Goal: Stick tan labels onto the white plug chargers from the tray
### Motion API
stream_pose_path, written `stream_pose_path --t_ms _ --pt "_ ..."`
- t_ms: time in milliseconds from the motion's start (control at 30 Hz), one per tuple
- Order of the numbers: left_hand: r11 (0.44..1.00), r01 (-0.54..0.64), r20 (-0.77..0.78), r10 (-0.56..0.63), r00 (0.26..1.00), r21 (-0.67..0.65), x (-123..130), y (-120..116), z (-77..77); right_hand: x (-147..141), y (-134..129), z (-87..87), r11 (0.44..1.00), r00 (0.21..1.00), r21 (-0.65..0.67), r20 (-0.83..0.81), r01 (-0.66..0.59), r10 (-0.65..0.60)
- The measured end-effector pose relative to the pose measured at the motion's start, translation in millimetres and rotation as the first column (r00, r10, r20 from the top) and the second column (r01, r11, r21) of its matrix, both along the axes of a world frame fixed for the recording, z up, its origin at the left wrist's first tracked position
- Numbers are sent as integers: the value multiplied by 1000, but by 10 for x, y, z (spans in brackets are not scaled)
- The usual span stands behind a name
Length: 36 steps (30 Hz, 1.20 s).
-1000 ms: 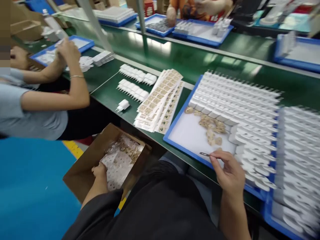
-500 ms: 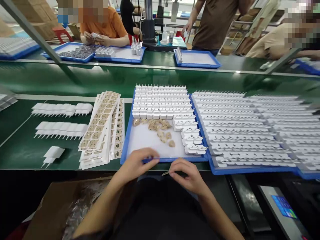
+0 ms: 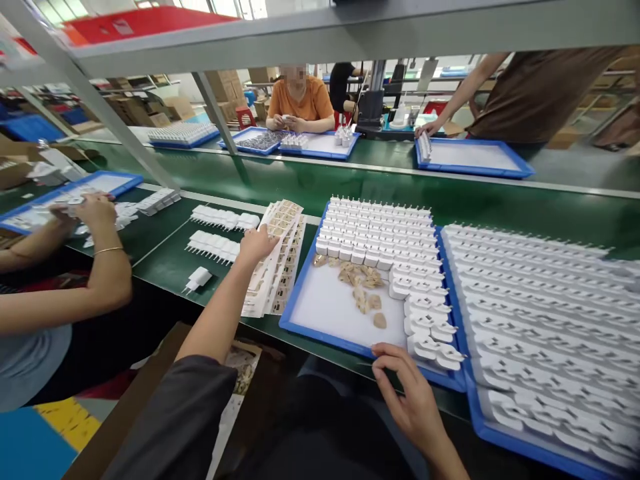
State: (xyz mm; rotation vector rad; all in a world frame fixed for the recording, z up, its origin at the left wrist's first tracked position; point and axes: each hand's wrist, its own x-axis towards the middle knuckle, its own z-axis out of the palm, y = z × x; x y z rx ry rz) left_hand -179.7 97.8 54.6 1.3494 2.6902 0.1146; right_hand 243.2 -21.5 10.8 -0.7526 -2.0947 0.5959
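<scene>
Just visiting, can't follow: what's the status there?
Left hand at patterned sheets. Right hand by blue tray's near rim. Left forearm partly covering sheets.

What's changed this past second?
The left hand rose from the cardboard box to the blue tray, then left to the printed sheets. The right hand stays by the tray; whether it kept its slim strip is unclear. White plugs and beige pieces look unmoved.

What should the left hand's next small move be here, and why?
The left hand should probably pinch the top patterned sheet and draw it closer: its fingers are over the fanned sheets, though contact is unclear, and the right hand is at the near edge of the blue tray, which has bare space.
</scene>
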Motion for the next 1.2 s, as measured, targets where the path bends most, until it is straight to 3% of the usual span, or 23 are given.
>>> stream_pose_path --t_ms 233,467,833,1067,1200 --pt "990 -77 56 84 995 -119 -171 258 -210 -175 146 -131 986 987 132 107 103 -118" --pt "993 -66 127 78 989 -93 -197 235 -279 -289 116 -238 965 977 205 103 163 -187" --pt "997 81 170 -77 982 -13 421 384 -336 -333 20 -236 962 983 236 87 136 -160" --pt "986 166 208 -161 965 -8 380 121 -259 -338 -16 -224 972 984 179 64 153 -167" --pt "980 186 150 -196 969 76 546 -160 -179 -300 -61 -182 986 987 57 -51 155 -152"
